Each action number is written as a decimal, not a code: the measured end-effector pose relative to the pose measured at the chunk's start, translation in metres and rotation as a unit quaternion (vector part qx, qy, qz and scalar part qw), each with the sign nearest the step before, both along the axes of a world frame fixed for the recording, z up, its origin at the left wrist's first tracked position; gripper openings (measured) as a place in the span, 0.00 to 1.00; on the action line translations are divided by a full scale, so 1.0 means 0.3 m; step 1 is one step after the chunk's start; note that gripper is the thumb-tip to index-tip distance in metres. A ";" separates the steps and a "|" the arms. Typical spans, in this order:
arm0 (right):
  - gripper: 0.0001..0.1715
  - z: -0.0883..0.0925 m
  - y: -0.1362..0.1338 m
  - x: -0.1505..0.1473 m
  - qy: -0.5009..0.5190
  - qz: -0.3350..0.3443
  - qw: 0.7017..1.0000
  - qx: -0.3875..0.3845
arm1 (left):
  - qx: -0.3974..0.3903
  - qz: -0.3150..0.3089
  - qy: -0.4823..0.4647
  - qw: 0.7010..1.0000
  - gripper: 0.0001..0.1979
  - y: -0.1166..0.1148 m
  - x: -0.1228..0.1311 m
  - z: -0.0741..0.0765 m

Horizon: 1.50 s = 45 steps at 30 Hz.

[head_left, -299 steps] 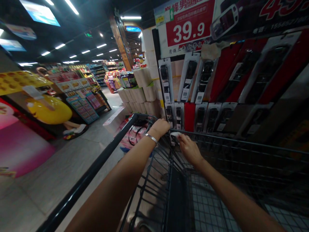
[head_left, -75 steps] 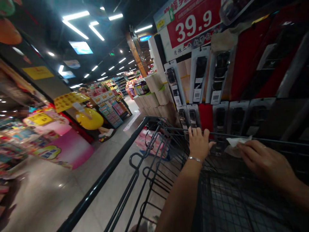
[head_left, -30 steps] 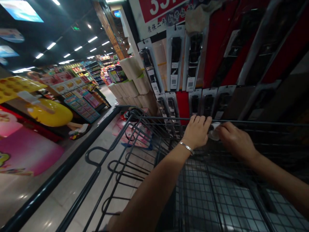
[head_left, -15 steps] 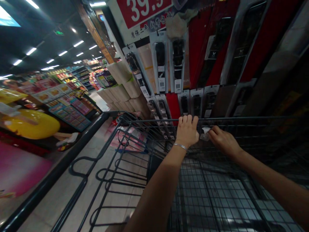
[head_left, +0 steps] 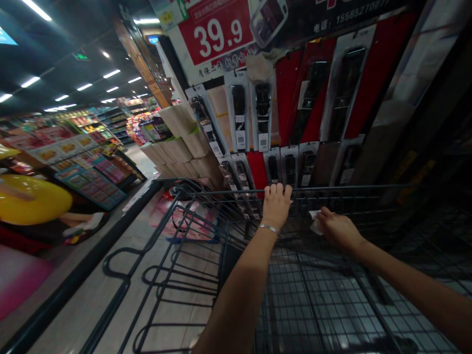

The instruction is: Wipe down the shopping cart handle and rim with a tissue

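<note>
My left hand (head_left: 275,204), with a silver bracelet on the wrist, is closed over the top front bar of a dark wire shopping cart (head_left: 368,188). My right hand (head_left: 335,229) sits just right of it and a little lower, inside the basket, pinching a small white cloth or tissue (head_left: 315,222) against the cart's front wire wall. Both forearms reach forward across the basket, whose mesh floor (head_left: 313,305) shows below them.
A display wall of packaged belts (head_left: 258,113) under a red 39.9 price sign (head_left: 217,34) stands right behind the cart. Stacked white paper rolls (head_left: 180,142) lie further left. A dark rail (head_left: 92,265) runs along the left; beyond it, tiled aisle floor and a yellow display figure (head_left: 33,199).
Over the last second my right hand with the white cloth has slipped from the top bar down onto the front wire wall. The left hand keeps its grip; the view has tilted.
</note>
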State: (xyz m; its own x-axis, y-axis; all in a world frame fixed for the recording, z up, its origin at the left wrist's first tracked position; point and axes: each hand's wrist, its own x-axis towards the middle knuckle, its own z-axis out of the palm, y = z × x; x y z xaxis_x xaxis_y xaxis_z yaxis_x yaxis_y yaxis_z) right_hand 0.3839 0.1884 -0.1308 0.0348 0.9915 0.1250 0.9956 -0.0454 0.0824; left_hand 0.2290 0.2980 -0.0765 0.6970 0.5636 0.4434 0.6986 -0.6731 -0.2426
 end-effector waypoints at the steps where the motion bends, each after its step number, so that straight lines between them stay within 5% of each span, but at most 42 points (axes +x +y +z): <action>1: 0.10 0.009 -0.011 0.007 0.016 -0.011 1.000 0.012 | 0.000 0.001 -0.003 1.000 0.20 -0.001 0.000 0.000; 9: 0.12 0.088 -0.038 0.027 0.107 -0.032 0.967 0.229 | -0.014 -0.003 -0.018 1.000 0.19 -0.013 -0.016 0.004; 14: 0.14 0.113 -0.017 -0.012 0.132 -0.034 0.947 0.290 | -0.032 -0.001 -0.023 0.999 0.17 -0.031 -0.048 0.010; 30: 0.18 0.059 -0.033 -0.115 0.072 -0.060 0.973 0.212 | -0.039 0.000 -0.030 0.999 0.17 -0.102 -0.134 0.016; 45: 0.14 0.064 -0.127 -0.051 0.011 -0.037 0.991 0.128 | -0.035 0.007 -0.025 0.999 0.17 -0.125 -0.140 0.029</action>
